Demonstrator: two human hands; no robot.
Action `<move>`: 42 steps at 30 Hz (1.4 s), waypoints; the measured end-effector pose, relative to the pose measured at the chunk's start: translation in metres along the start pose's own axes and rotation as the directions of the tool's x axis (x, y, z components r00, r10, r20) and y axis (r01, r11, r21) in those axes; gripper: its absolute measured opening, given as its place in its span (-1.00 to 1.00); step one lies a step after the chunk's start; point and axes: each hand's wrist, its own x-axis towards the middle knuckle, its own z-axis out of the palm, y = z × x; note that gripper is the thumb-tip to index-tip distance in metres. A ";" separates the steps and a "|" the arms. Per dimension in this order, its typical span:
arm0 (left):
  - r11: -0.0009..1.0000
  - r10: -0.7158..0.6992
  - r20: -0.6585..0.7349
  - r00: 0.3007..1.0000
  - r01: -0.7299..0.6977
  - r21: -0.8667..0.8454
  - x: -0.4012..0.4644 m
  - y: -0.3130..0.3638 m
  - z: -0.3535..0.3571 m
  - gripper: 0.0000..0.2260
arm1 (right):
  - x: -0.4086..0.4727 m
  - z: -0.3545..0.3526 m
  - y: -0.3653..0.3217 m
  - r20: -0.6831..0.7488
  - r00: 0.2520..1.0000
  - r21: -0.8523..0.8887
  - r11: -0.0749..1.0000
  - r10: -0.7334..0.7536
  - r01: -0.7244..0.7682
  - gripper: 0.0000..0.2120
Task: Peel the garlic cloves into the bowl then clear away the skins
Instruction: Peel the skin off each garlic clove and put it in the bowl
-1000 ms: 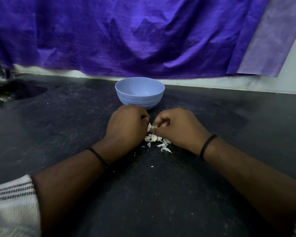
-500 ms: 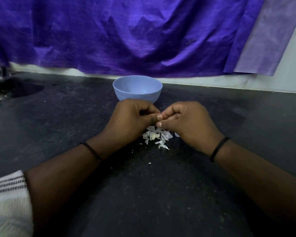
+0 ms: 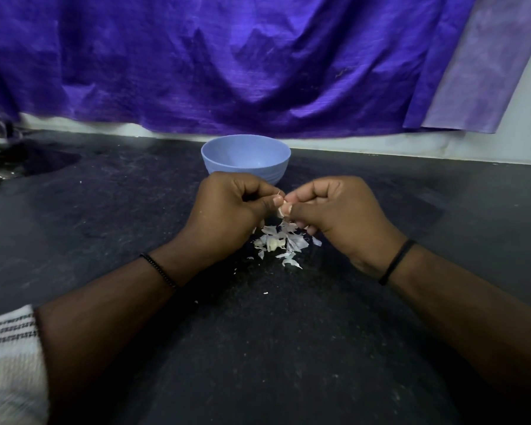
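Backdrop: a wrinkled purple cloth [image 3: 227, 65] hangs along the wall behind a dark speckled stone counter [image 3: 105, 225].
Landmark: a round pale-blue plastic bowl [image 3: 246, 157] stands upright on the counter, mouth up, just below the cloth's hem; its near wall is partly hidden by the knuckles.
Left hand [image 3: 227, 210]: directly in front of the bowl, curled nearly to a fist, thumb and forefinger pinched onto the left side of a small pale garlic clove [image 3: 281, 210].
Right hand [image 3: 337, 213]: in front of the bowl and a little to its right, also curled, its fingertips [image 3: 288, 199] closed on the right side of the same clove.
Clove: held between the two hands above the counter, on the viewer's side of the bowl, outside it. Only a sliver shows; that sliver runs roughly up and down, with a thin wisp of skin sticking up at the top. Which end is the root I cannot tell.
Skins: a loose heap of white papery garlic skins [image 3: 284, 240] lies on the counter under the hands, nearer the viewer than the bowl, with a few stray flakes nearer still.
Wrists: a thin black beaded bracelet [image 3: 158, 269] on the left, a plain black band [image 3: 396, 262] on the right.
Sleeve: a white striped cuff [image 3: 11, 357] covers the left forearm, far from the bowl at the lower left edge.
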 end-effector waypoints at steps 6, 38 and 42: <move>0.999 0.047 -0.020 0.999 -0.047 0.022 -0.002 0.002 0.002 -0.89 | -0.001 0.002 -0.004 -0.027 0.999 0.089 0.995 0.038 -0.035 -0.96; 0.861 0.257 0.108 0.960 -0.279 0.425 -0.001 0.000 -0.002 -0.94 | -0.005 0.003 0.001 -0.034 0.996 -0.269 0.961 -0.077 0.065 -0.92; 0.861 0.272 0.075 0.959 -0.277 0.426 -0.001 0.000 -0.002 -0.96 | -0.005 0.004 -0.003 -0.007 1.000 -0.315 0.949 -0.006 0.003 -0.81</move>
